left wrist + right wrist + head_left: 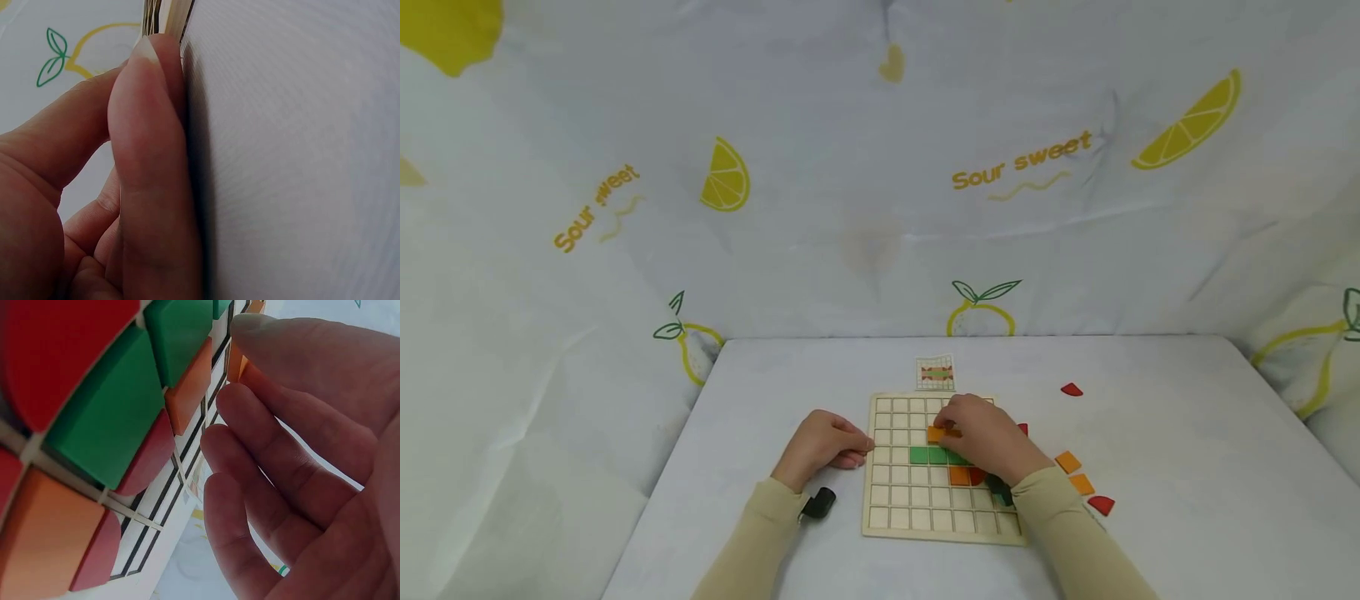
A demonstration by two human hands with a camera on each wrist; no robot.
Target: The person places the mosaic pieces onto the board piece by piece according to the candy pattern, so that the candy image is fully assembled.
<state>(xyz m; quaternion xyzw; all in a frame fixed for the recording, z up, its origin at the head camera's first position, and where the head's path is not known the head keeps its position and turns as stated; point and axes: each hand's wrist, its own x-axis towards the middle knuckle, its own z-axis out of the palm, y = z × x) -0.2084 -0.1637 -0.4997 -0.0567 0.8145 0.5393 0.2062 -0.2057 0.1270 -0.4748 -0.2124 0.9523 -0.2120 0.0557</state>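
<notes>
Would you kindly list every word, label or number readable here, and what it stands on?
"Sour sweet", on the left part of the white backdrop
"Sour sweet", again on the backdrop, right of centre
Small card: any lettering is too small to read
Grid board: none visible

White table (1210,467) in front of me, far corners rounded. Flat on it I have a gridded wooden board (901,497). Clock taken from the board's middle: small pattern card (935,373) at 12, just beyond the far edge; red wedge (1072,389) at 2; two orange squares (1068,462) around 3, side by side; second red wedge (1101,505) between 3 and 4.
</notes>
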